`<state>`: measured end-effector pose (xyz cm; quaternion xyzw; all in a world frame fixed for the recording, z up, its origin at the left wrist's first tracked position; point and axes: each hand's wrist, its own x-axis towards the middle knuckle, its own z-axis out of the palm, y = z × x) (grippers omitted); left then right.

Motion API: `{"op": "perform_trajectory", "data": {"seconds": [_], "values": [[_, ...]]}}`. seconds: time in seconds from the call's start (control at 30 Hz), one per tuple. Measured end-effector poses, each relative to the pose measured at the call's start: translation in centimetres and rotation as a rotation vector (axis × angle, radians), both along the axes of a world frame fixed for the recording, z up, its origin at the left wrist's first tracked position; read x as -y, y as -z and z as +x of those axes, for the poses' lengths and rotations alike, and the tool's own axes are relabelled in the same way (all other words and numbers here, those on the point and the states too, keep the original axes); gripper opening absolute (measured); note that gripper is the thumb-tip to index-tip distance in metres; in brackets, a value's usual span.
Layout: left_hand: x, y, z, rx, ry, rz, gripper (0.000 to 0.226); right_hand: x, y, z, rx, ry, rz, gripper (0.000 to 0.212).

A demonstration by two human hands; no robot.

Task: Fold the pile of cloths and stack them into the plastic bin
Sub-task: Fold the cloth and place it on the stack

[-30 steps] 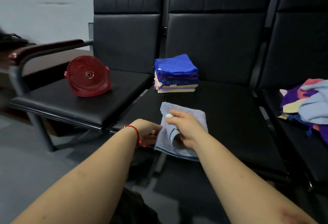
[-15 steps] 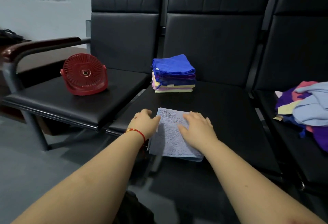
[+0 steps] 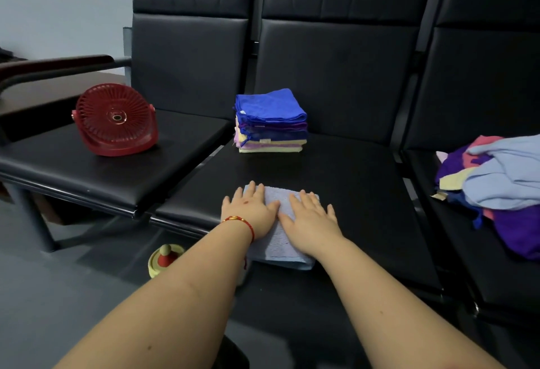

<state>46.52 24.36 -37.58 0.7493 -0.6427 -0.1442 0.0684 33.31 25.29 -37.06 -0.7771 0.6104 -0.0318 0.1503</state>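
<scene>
Black seat (image 3: pixel 336 181), both hands flat pressing folded lilac cloth (image 3: pixel 274 247): soft, light, floppy; grab folded edge, stack at 12 o'clock.

Dim, even indoor light, soft shadows, faint sheen on black seats, wide-angle bending at edges.

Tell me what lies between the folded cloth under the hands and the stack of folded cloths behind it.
Only bare black seat separates the light blue cloth from the stack, as the head view shows.

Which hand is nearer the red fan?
Left. The left hand presses the lilac cloth on the side toward the red fan; the right hand lies farther away.
</scene>
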Motion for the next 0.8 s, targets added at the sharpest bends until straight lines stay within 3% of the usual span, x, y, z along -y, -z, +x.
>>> {"op": "perform_trajectory", "data": {"seconds": [0.17, 0.27, 0.37, 0.43, 0.57, 0.7, 0.8], "values": [[-0.1, -0.4, 0.4, 0.061, -0.109, -0.070, 0.057, -0.3, -1.1, -1.9, 0.079, 0.243, -0.097, 0.075], [-1.0, -1.4, 2.1, 0.034, -0.318, -0.121, 0.053, -0.2, -1.2, -3.0, 0.115, 0.347, -0.082, 0.057], [-1.8, -2.0, 3.6, -0.073, -0.434, 0.000, 0.060, -0.4, -1.0, -3.3, 0.197, 0.367, 0.019, 0.037], [-2.2, -2.2, 4.0, -0.170, -0.423, 0.040, 0.051, -1.0, -1.0, -3.2, 0.231, 0.380, 0.051, 0.037], [-3.3, -3.0, 3.6, -0.335, -0.305, 0.067, 0.021, -1.9, -1.5, -3.0, 0.276, 0.353, 0.007, 0.018], [-3.9, -3.1, 2.7, -0.320, -0.252, 0.050, 0.017, -2.4, -1.9, -2.8, 0.527, 0.371, -0.025, 0.013], [-3.5, -3.0, 2.2, -0.436, -0.269, -0.015, 0.026, -2.4, -1.8, -2.8, 0.738, 0.438, -0.027, 0.013]]}}
